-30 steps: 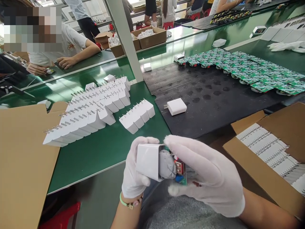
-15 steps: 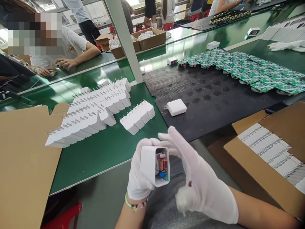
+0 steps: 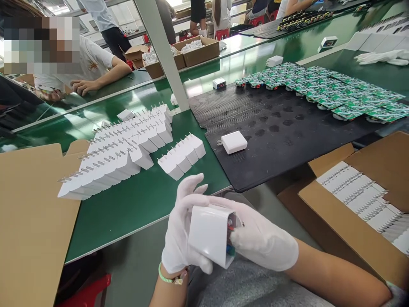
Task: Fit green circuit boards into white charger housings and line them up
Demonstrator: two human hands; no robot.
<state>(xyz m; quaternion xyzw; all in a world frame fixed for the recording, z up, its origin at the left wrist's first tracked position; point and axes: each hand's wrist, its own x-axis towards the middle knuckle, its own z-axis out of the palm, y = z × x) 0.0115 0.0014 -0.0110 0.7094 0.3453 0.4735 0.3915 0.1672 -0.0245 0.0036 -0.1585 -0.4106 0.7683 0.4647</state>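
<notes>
Left hand point(image 3: 174, 241) cradles the white casing point(image 3: 208, 233), seemingly steadying it; right hand point(image 3: 263, 239) grips around it, thumb at its mouth.

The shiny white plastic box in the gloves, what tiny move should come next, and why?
Perhaps the right white-gloved hand should press gently inward: it is at the open end of the shiny white plastic box, where red and blue parts show, while the left white-gloved hand holds the box.

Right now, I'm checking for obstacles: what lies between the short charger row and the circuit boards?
One white charger on the black mat, in the head view.
</notes>
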